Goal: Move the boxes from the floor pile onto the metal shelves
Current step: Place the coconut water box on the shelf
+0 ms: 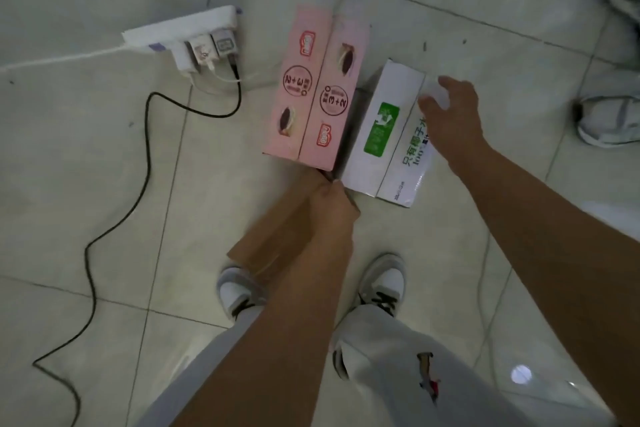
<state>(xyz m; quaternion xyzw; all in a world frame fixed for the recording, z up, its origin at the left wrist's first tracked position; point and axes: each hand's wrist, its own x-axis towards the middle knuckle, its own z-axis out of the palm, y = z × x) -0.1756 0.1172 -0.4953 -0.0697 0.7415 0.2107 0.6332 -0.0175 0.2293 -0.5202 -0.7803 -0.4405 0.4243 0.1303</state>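
The pink box [313,90] and white box [388,132] lie side by side on the floor [104,218] at 12 o'clock; they look light and stiff but easy to dent, so hold the long sides. The left grip [332,204] pinches brown cardboard [277,236] by the pink box, and the right grip [450,111] is spread wide over the white box. A power strip [187,35] and black cable [145,135] at 10 o'clock could trip you.
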